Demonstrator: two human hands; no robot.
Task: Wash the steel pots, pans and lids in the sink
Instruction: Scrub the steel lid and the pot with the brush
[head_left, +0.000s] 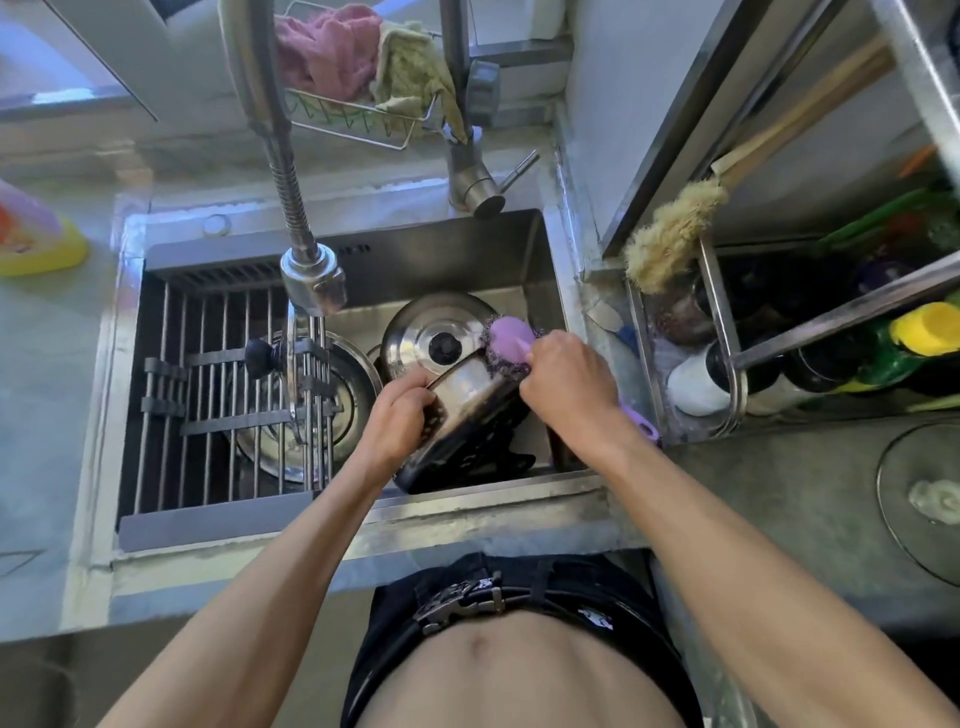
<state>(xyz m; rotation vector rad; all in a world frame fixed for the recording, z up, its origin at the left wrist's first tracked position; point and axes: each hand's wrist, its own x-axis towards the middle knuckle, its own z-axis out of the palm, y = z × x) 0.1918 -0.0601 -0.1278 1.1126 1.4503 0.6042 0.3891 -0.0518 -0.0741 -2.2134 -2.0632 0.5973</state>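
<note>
- Left hand (397, 415) had its grip closed round the rim of a dark, tilted steel pot (467, 415), held over the near-right part of the sink (467, 244).
- Right hand (563, 379) was wrapped tight round the handle of a purple scrub brush (511, 338); brush head w/ its dark scouring pad was pressed on the pot's upper edge.
- Round steel lid (431, 332) w/ black knob lay in the sink just behind the pot, partly covered by it.
- Another steel pan (343, 395) sat at sink bottom, under the roll-up rack (208, 389) across the left half; a 2nd black-knobbed lid (270, 356) stood on edge in the rack.
- Pull-down faucet head (314, 280) hung above the rack's right edge.
- Pink cloth (327, 52) in a wire basket behind the sink.
- Bristle brush (670, 228) leaned on the shelf unit at right of the counter (779, 493).
</note>
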